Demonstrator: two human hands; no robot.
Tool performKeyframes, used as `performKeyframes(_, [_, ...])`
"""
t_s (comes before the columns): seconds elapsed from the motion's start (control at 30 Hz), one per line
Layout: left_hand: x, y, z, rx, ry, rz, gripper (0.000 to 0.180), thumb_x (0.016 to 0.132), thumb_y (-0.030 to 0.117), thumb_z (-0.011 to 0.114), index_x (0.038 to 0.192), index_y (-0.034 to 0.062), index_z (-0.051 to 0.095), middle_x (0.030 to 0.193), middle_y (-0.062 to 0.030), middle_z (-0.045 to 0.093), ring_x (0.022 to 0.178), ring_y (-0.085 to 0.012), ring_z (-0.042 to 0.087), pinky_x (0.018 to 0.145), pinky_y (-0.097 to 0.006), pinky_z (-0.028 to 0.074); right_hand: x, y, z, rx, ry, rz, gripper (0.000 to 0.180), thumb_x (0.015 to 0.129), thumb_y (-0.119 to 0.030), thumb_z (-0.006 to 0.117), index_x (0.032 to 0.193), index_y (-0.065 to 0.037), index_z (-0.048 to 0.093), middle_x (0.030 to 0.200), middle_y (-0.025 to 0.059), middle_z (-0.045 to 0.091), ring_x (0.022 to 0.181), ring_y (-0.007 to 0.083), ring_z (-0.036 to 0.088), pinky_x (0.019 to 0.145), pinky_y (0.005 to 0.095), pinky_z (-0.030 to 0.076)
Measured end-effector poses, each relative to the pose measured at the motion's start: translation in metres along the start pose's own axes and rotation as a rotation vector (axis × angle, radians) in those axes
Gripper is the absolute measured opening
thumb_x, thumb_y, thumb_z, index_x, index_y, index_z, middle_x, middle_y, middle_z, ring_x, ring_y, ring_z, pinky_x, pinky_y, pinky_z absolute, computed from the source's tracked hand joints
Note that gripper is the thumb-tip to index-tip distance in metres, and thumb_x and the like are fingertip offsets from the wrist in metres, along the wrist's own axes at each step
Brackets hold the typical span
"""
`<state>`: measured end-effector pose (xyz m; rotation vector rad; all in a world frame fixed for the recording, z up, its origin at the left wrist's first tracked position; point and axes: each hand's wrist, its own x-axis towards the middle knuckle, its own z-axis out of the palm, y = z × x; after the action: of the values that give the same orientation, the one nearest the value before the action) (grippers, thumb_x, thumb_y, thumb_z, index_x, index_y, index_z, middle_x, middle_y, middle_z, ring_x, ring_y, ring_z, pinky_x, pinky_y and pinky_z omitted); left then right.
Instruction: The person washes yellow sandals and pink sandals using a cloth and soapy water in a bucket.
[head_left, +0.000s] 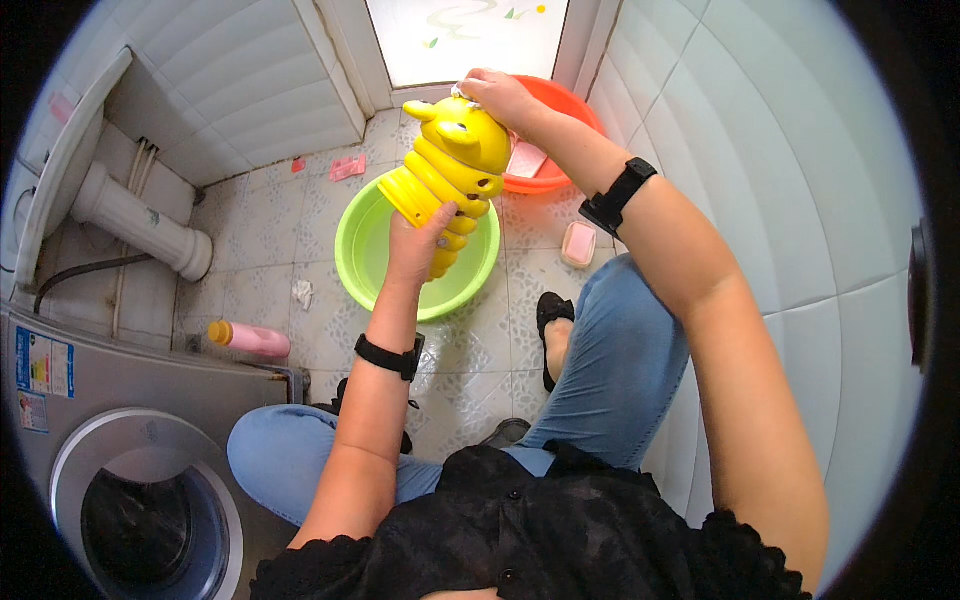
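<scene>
A yellow plastic caterpillar-like toy (pixel 465 140), with a rounded head, stubby knobs and a ringed body, is tilted above the green basin (pixel 346 255). My left hand (pixel 418 240) grips it low on the body, thumb across the rings. At the top of the head, my right hand (pixel 500 98) presses a small crumpled white cloth or tissue (pixel 462 94) against the surface, fingers closed round it. Which of the two it is I cannot tell. Pale liquid shows inside the green basin, partly hidden by the toy and my left hand.
An orange basin (pixel 575 105) with a pink item stands behind my right hand. A soap dish (pixel 578 244) sits nearer. Leftward lie a pink bottle (pixel 255 340), white crumpled tissue (pixel 303 292) and pink wrapper (pixel 347 167). A washing machine (pixel 150 390) and sink pedestal (pixel 140 222) border the left.
</scene>
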<state>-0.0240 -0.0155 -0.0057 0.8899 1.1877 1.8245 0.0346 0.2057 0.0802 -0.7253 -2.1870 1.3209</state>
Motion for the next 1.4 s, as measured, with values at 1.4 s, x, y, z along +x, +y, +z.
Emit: performKeyframes(1.4, [0.023,-0.013,-0.032,-0.605,0.128,-0.304,0.043,0.096,0.023,0.053,0.133,0.0020,0.046,0.131,-0.0160,0.056,0.121,-0.0330,0.054,0.104,-0.049,0.041,-0.018,-0.001,0.030,-0.028,-0.093,-0.183,0.028,0.096,-0.021,0.049,0.107,0.001,0.063,0.098,0.0159,0.067,0.091,0.0261,0.064,0.084,0.0336,0.049])
